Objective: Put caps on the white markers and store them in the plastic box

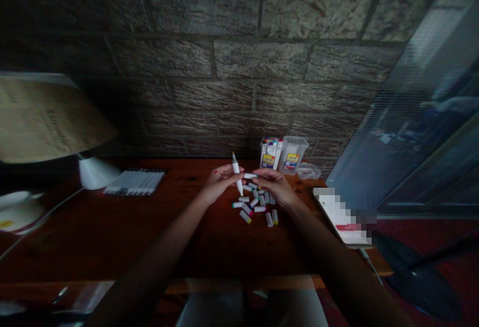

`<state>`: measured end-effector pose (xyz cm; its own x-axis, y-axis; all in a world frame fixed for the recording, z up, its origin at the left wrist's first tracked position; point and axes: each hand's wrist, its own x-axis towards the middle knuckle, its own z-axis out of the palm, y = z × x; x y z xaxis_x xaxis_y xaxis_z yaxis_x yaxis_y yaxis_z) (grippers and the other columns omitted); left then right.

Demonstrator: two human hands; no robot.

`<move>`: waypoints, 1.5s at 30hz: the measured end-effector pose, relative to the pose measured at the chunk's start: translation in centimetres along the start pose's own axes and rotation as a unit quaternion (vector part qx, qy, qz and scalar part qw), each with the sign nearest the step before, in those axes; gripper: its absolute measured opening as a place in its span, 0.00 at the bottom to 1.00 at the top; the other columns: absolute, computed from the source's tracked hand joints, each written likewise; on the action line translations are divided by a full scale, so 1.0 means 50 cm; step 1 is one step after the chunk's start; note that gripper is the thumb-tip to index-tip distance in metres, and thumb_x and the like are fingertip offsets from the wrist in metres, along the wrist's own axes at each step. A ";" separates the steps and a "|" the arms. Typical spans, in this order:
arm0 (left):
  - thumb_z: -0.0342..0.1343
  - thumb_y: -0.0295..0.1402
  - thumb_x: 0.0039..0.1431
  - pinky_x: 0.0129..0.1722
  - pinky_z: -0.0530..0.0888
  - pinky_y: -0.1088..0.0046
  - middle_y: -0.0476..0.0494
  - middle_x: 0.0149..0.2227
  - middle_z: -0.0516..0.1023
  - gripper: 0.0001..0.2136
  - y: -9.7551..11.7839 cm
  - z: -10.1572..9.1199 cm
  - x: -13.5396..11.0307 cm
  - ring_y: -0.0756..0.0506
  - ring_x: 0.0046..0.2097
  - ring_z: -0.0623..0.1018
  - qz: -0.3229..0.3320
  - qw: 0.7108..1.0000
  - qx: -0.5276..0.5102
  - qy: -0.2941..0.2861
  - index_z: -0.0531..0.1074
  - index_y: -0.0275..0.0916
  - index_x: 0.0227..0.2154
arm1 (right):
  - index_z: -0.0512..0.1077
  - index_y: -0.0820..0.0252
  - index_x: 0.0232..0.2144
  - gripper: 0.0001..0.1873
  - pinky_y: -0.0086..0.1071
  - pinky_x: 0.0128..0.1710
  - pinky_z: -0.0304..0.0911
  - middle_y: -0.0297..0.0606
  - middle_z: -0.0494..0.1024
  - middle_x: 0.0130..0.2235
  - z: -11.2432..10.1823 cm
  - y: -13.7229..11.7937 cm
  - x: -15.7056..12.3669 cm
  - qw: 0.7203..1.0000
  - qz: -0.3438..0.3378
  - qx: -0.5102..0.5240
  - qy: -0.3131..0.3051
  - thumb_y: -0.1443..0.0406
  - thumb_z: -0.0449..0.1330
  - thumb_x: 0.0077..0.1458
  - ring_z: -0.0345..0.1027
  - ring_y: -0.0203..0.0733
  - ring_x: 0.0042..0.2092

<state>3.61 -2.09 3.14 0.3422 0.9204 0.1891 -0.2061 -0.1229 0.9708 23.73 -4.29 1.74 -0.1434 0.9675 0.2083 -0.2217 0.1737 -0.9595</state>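
Observation:
My left hand [220, 179] is closed around a white marker [237, 174], held nearly upright with its bare, orange-looking tip pointing up. A white marker cap [250, 175] with a teal end is pinched in my right hand [275, 184], close beside the marker but apart from its tip. Below and between both hands, several loose marker caps [258, 209] lie scattered on the wooden table [149, 237], with yellow, pink, green and blue ends.
Behind my right hand stand a clear box of markers [270, 153], another clear box [294, 155] and a clear lid [309, 171]. At left are a row of markers [136, 182], a lamp [52, 122] and a white cup [18, 212]. A tablet-like device [339, 217] lies at the right edge.

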 end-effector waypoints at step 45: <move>0.63 0.36 0.47 0.30 0.72 0.74 0.41 0.33 0.81 0.20 0.015 0.001 0.000 0.48 0.29 0.78 0.017 0.998 0.003 0.067 0.73 0.33 0.44 | 0.79 0.60 0.38 0.13 0.34 0.38 0.70 0.41 0.82 0.38 -0.078 0.015 0.025 0.886 -0.061 -0.459 0.037 0.72 0.58 0.50 0.76 0.43 0.37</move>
<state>3.53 -2.18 3.87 0.2089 0.9572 0.2003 -0.2102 -0.1561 0.9651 27.13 -2.23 0.52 -0.1008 0.9344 0.3416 0.6505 0.3217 -0.6880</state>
